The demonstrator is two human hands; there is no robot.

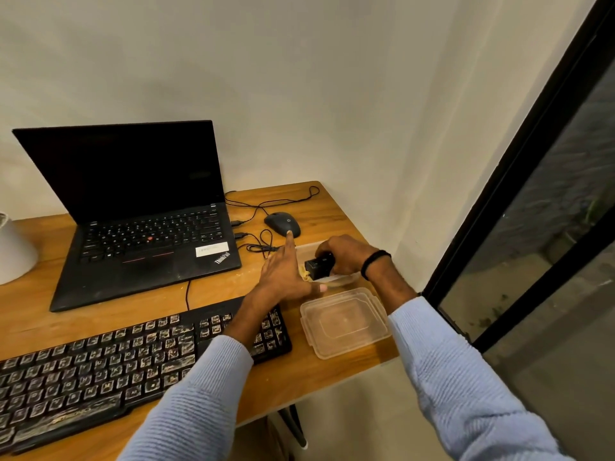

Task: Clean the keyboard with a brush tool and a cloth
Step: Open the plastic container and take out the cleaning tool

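A black keyboard (100,364), its keys smeared with pale dust and crumbs, lies along the near edge of the wooden desk (213,287). My right hand (346,256) grips a small black block-shaped tool (317,268) inside a clear plastic container (342,280) at the desk's right side. A yellowish cloth (303,271) peeks out beside the tool. My left hand (283,271) stretches flat with straight fingers beside the container, its thumb at the container's rim. Whether the tool has bristles is hidden.
The container's clear lid (344,322) lies upside down near the desk's right edge. An open black laptop (139,207) stands at the back, with a black mouse (282,223) and tangled cables (263,244) to its right. A white object (13,251) sits far left.
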